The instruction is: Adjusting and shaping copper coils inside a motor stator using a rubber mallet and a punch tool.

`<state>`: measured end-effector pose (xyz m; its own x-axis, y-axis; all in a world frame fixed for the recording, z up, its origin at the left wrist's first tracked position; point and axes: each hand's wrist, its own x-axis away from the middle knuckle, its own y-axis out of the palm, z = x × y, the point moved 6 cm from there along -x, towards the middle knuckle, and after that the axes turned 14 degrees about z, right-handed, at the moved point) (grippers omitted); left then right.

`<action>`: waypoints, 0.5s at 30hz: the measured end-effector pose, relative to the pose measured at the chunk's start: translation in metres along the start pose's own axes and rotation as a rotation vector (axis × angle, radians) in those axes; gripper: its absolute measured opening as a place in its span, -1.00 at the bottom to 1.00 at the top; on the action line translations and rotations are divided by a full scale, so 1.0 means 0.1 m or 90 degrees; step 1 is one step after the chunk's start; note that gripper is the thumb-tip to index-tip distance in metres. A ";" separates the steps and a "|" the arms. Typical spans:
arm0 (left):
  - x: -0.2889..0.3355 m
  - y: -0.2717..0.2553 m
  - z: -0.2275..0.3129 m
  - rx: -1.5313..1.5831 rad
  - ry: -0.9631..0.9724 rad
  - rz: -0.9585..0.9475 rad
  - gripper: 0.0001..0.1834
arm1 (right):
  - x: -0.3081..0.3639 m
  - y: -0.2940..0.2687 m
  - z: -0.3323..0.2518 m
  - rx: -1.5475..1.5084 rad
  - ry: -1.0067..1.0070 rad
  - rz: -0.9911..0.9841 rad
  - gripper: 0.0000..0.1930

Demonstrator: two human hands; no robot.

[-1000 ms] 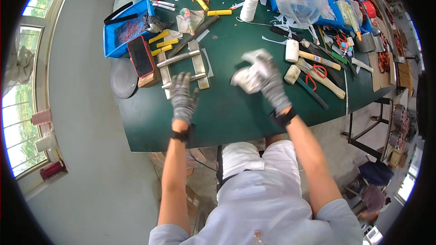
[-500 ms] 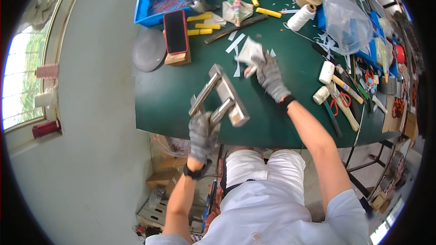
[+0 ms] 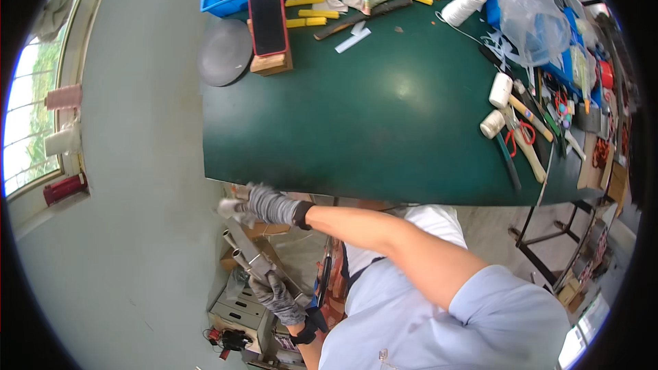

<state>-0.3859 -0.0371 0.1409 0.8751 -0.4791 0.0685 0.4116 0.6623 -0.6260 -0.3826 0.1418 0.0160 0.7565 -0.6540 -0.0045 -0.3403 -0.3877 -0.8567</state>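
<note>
Both my hands are beyond the table's near left edge, low over the floor. My left hand has its gloved fingers wrapped round the lower part of a grey metal frame, made of a flat bar with short round rods. The frame is tilted, its far end up by the other hand. My right hand, in a grey glove, reaches across my body to that far end. A whitish, crumpled cloth shows at its fingers, blurred by motion. Whether the cloth touches the bar is hard to see.
The green table bears a phone on a wooden block, a grey disc and a blue tray. Scissors, mallets and thread spools lie at the right. Under the table stands a grey drawer cabinet.
My left hand has lowered the metal frame from over the table to beside its edge. The right hand has swung left and down with the cloth. A white strip is gone from the table.
</note>
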 end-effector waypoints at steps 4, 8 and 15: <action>-0.01 -0.18 -0.20 0.011 -0.007 -0.021 -0.63 | 0.61 -1.67 1.09 -0.544 -0.039 0.526 -0.82; 0.03 -0.05 0.08 0.044 -0.017 -0.012 -0.68 | 1.96 -2.41 2.73 -0.253 0.308 0.713 -0.79; 0.11 0.31 0.38 0.136 -0.061 -0.115 -0.68 | 1.14 -1.38 3.27 0.122 0.555 0.746 -0.57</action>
<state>-0.3542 -0.0003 0.1516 0.7990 -0.5497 0.2437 0.5978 0.6825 -0.4204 -0.0671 0.3332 -0.0346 -0.4848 -0.7292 -0.4829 -0.3771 0.6724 -0.6369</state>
